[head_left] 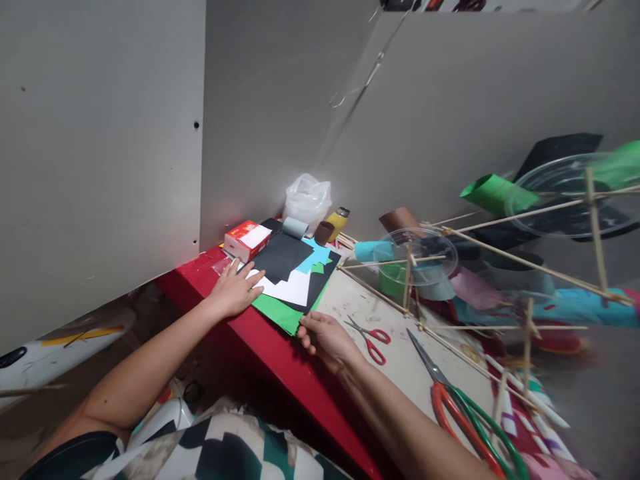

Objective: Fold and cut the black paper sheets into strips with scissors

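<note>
A stack of coloured paper lies on the table. My left hand [234, 290] rests flat on the stack's left side with its fingers spread, next to a red box [239, 245]. The thumb and fingers of my right hand [327, 337] pinch the near corner of the green paper [276, 313] at the bottom of the stack. Above it lie white paper [290, 292], black paper [283, 255] and cut light-blue pieces [315, 253]. Small red-handled scissors [374, 339] lie just right of my right hand.
Large scissors [443, 383] with orange and green handles lie nearer on the right. A stick frame [465, 235] with clear plastic discs and paper tubes fills the right side. Behind the stack stand a white plastic bag [307, 197] and a yellow bottle [338, 220]. Grey walls close off the back.
</note>
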Action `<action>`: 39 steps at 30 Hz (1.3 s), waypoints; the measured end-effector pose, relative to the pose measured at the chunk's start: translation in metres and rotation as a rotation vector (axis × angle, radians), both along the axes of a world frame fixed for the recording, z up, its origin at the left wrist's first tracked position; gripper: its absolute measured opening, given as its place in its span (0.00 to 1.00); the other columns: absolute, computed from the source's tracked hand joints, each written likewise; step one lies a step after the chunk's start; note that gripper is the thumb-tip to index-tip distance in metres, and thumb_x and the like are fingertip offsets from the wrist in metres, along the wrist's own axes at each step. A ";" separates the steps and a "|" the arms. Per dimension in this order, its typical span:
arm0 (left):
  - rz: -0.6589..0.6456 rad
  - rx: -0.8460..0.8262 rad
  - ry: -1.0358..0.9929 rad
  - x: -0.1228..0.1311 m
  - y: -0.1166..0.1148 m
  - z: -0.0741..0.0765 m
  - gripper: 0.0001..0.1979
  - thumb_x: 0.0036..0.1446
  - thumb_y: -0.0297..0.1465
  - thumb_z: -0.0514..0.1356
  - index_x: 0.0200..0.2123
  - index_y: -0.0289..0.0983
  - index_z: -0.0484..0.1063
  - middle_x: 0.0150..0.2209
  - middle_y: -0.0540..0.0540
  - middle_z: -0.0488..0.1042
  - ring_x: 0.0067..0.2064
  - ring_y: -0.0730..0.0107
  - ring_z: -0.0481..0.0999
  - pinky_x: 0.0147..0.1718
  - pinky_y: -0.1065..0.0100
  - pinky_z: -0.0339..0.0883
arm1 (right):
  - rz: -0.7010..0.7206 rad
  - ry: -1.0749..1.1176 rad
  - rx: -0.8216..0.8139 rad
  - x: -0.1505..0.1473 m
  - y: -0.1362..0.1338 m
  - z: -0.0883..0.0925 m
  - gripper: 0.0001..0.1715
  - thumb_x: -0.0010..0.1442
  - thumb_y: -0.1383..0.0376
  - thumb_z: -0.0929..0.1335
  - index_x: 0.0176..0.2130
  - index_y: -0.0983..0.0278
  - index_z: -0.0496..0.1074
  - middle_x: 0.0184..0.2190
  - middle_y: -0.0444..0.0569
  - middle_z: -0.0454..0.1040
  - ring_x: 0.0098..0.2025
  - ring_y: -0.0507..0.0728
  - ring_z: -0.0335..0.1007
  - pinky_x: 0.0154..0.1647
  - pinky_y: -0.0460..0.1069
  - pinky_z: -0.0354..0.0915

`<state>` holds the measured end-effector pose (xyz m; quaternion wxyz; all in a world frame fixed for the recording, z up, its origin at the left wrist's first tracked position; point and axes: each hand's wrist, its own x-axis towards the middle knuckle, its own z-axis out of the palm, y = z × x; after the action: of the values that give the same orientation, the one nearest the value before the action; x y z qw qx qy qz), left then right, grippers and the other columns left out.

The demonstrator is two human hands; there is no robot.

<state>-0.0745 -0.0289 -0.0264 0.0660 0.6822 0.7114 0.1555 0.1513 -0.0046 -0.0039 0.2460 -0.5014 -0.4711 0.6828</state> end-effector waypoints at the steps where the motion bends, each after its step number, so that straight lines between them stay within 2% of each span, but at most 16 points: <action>1: 0.000 0.000 -0.002 0.000 0.000 -0.001 0.27 0.63 0.48 0.44 0.63 0.49 0.58 0.67 0.48 0.50 0.68 0.42 0.40 0.62 0.47 0.41 | 0.005 0.001 0.003 0.002 -0.001 0.000 0.14 0.54 0.70 0.67 0.20 0.64 0.62 0.13 0.42 0.69 0.12 0.46 0.59 0.09 0.40 0.50; 15: -0.002 -0.019 0.038 -0.001 0.000 0.004 0.28 0.63 0.48 0.44 0.63 0.48 0.57 0.67 0.47 0.51 0.68 0.43 0.41 0.61 0.47 0.42 | 0.025 0.019 0.052 0.042 -0.013 0.003 0.13 0.47 0.64 0.71 0.20 0.64 0.64 0.14 0.43 0.71 0.12 0.46 0.59 0.10 0.39 0.51; 23: -0.013 0.018 0.073 -0.004 0.003 0.000 0.28 0.63 0.49 0.44 0.63 0.48 0.57 0.67 0.47 0.52 0.68 0.43 0.41 0.61 0.48 0.42 | 0.010 0.021 0.064 0.073 -0.019 0.006 0.15 0.45 0.60 0.72 0.20 0.64 0.64 0.15 0.43 0.71 0.12 0.46 0.59 0.10 0.39 0.52; 28: 0.001 0.038 0.105 -0.004 0.003 0.002 0.27 0.63 0.47 0.45 0.62 0.45 0.61 0.66 0.45 0.55 0.67 0.43 0.46 0.61 0.48 0.44 | 0.006 0.024 0.044 0.080 -0.020 0.007 0.14 0.46 0.61 0.72 0.21 0.65 0.65 0.19 0.45 0.74 0.14 0.47 0.63 0.10 0.39 0.52; 32: -0.001 0.231 0.086 0.024 -0.006 0.014 0.24 0.63 0.41 0.48 0.58 0.39 0.65 0.61 0.39 0.63 0.64 0.48 0.54 0.61 0.48 0.46 | -0.002 0.033 0.047 0.078 -0.016 0.008 0.14 0.45 0.61 0.72 0.22 0.64 0.64 0.19 0.45 0.74 0.14 0.46 0.62 0.09 0.39 0.50; 34: -0.100 0.343 -0.017 0.051 -0.014 0.023 0.20 0.63 0.40 0.49 0.54 0.38 0.68 0.56 0.40 0.68 0.61 0.53 0.60 0.59 0.52 0.51 | 0.001 0.040 0.049 0.076 -0.014 0.007 0.16 0.45 0.59 0.72 0.20 0.64 0.64 0.15 0.41 0.70 0.11 0.45 0.56 0.08 0.39 0.47; 36: -0.269 0.353 -0.153 0.082 -0.023 0.032 0.17 0.63 0.41 0.51 0.47 0.37 0.71 0.47 0.42 0.74 0.50 0.60 0.70 0.51 0.60 0.61 | 0.009 0.051 0.046 0.074 -0.012 0.004 0.17 0.46 0.57 0.72 0.19 0.65 0.65 0.11 0.38 0.66 0.09 0.43 0.50 0.08 0.40 0.44; 39: -0.403 0.308 -0.188 0.120 -0.031 0.039 0.18 0.57 0.45 0.57 0.42 0.37 0.70 0.39 0.42 0.74 0.42 0.60 0.72 0.43 0.61 0.64 | 0.014 0.064 0.044 0.072 -0.010 0.001 0.16 0.46 0.58 0.70 0.17 0.65 0.65 0.09 0.38 0.62 0.08 0.44 0.48 0.08 0.41 0.42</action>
<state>0.0451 -0.0603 0.0122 0.0567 0.7946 0.5199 0.3083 0.2228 -0.0143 -0.0033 0.2670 -0.4707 -0.4812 0.6896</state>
